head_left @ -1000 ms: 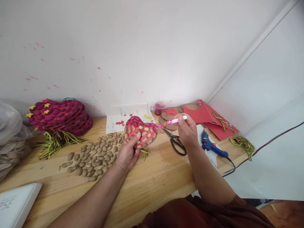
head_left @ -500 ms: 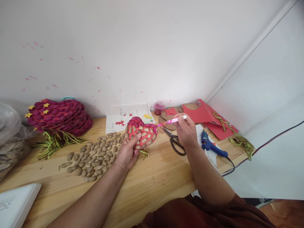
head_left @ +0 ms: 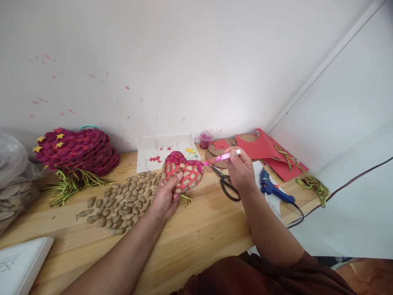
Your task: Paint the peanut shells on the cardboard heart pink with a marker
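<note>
My left hand [head_left: 167, 196] grips a red heart-shaped piece [head_left: 192, 175] by its lower left side, thumb on top. Peanuts in their shells cover its face; those along the upper edge are painted magenta, the lower ones bare brown. Pinched in my right hand [head_left: 240, 167] is a paintbrush [head_left: 225, 156] with a white handle stained pink. Its tip touches the heart's upper right edge. Loose peanuts [head_left: 125, 203] lie spread on the table to the left of the heart. A clear cup of magenta paint [head_left: 205, 140] stands behind the brush.
At the left, finished painted hearts [head_left: 76, 149] are stacked beside a plastic bag [head_left: 14, 180] and a white device [head_left: 23, 262]. Scissors [head_left: 229, 184], a blue glue gun [head_left: 276, 190], red paper [head_left: 254, 145] and green cord [head_left: 313, 186] lie at the right. White paper [head_left: 144, 157] rests against the wall.
Both hands keep nearly the same place. The brush tip has shifted very slightly along the heart's upper right edge.
</note>
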Available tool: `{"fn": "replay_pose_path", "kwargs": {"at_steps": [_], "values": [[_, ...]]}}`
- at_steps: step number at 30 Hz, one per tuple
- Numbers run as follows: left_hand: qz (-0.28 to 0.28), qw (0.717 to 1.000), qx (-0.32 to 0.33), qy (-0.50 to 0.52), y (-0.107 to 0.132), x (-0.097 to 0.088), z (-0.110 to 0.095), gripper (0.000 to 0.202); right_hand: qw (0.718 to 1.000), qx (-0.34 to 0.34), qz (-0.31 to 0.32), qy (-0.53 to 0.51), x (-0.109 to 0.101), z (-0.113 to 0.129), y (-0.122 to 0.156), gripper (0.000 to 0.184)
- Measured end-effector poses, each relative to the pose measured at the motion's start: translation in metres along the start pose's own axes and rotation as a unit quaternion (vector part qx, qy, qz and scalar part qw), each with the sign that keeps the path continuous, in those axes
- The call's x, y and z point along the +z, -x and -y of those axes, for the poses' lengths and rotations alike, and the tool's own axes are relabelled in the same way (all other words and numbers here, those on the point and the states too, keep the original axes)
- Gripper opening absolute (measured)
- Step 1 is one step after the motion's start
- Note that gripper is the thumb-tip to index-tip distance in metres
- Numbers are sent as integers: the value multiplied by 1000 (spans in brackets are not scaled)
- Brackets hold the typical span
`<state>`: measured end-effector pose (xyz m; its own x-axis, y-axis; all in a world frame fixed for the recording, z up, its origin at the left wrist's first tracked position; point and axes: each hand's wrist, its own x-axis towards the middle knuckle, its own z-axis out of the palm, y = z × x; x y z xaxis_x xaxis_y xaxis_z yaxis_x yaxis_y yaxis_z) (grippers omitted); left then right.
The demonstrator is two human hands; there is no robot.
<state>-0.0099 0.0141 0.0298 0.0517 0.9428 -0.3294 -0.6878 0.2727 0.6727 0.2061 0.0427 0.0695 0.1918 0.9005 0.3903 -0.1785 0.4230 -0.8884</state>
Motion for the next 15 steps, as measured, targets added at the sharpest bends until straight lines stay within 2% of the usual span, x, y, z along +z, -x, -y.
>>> {"fn": "replay_pose_path", "kwargs": {"at_steps": [6,10,15], "values": [[2,1000,-23,4,2,3,-4,58,1000,6,-19,-11,5,3,-1,31],[10,999,-30,14,3,4,-7,56,998,44,1,-37,9,3,0,34],[10,999,-44,24,2,3,-7,52,997,57,12,-51,13,3,4,34]]}}
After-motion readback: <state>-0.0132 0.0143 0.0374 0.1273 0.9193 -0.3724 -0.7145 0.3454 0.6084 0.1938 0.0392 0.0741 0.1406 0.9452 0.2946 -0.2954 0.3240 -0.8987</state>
